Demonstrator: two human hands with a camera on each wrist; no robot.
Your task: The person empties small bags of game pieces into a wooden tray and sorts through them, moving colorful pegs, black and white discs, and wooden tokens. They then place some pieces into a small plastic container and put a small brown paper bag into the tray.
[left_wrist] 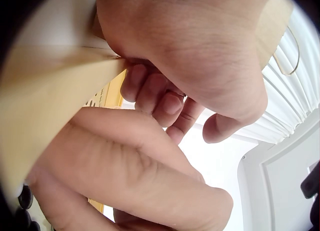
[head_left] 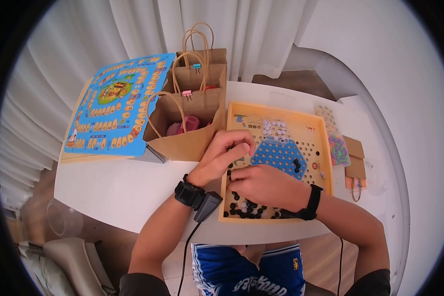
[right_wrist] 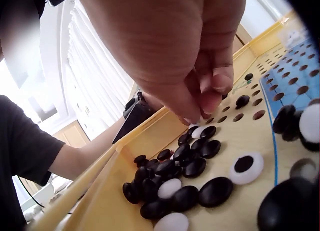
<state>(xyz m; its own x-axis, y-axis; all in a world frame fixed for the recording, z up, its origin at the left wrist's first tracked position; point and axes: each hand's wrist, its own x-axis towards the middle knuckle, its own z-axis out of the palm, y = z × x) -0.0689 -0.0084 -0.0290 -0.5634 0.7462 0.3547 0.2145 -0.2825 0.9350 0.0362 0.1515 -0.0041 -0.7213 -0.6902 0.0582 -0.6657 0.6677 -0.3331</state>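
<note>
In the head view my right hand (head_left: 269, 185) reaches down over the near left part of a wooden game tray (head_left: 330, 172). Its bent fingers and thumb come together low at a heap of black stones (right_wrist: 182, 156) and white stones (right_wrist: 170, 188); I cannot tell whether a stone is between the fingertips. My left hand (head_left: 224, 155) hovers at the tray's left rim, close above the right hand, with fingers loosely curled and nothing visible in them. Beyond both hands lies a blue hexagonal grid (head_left: 276, 155) printed with holes, with a few black stones (head_left: 297, 165) on it.
White stones fill a clear container (head_left: 275, 129) at the tray's far side. Right of the tray are a box of colourful pegs (head_left: 339, 150) and a small paper bag (head_left: 355, 160). Paper bags (head_left: 192, 133) and a blue board game (head_left: 118, 106) stand left.
</note>
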